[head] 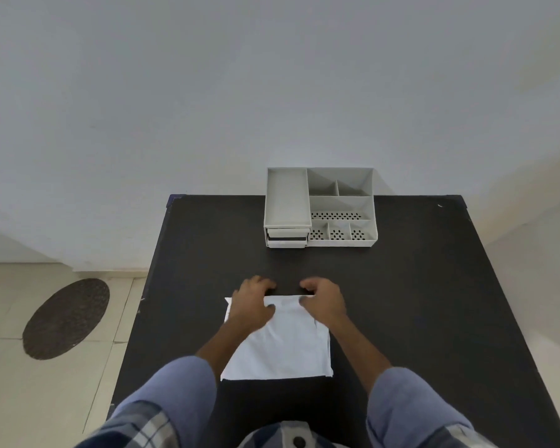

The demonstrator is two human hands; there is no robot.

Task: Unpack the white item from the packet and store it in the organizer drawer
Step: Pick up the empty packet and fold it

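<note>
Presently — white packet [282,344], lower centre; left hand [251,305] and right hand [324,300] both pinching its top edge — organizer [320,208] above.

Black counter [401,302] with a matte top. Toward the far edge, a grey organizer [320,206] (two small drawers stacked at its left front, open compartments to the right). Near the middle, a flat white packet [285,347], well apart from the organizer.

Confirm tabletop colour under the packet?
Matte black tabletop, clearest in the head view, contrasting with the flat white packet.
</note>
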